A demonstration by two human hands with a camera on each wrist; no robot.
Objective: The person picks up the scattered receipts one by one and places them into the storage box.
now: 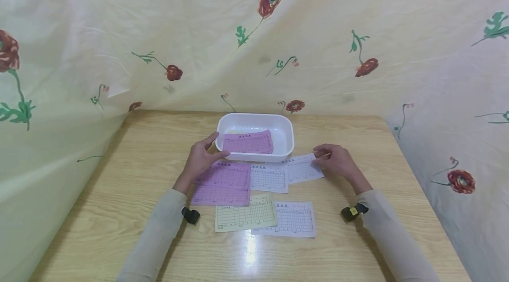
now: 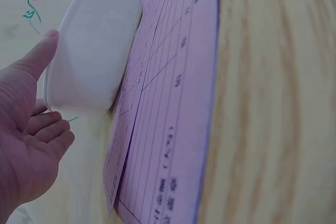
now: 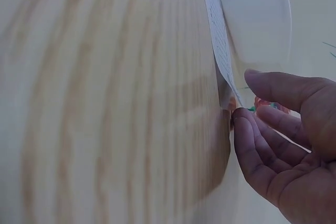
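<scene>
A white plastic tub [image 1: 287, 140] stands at the back middle of the table, with pink printed slips [image 1: 248, 142] inside it. My left hand [image 1: 200, 158] holds its front left corner, the thumb at the near rim and the fingers at the left end. Beside the tub's front right lies a white slip [image 1: 304, 169], its right end slightly raised. My right hand [image 1: 338, 160] touches that end with its fingertips; in the right wrist view the thumb [image 3: 281, 88] is apart from the paper. Pink slips [image 1: 222, 193] lie in front of the left hand.
Another white slip [image 1: 270, 178] lies between the pink slips and the touched one. Nearer the front, a yellow slip [image 1: 244, 215] overlaps a white slip [image 1: 296, 220]. Flowered cloth [image 1: 214, 30] hangs behind and beside the wooden table [image 1: 139, 162].
</scene>
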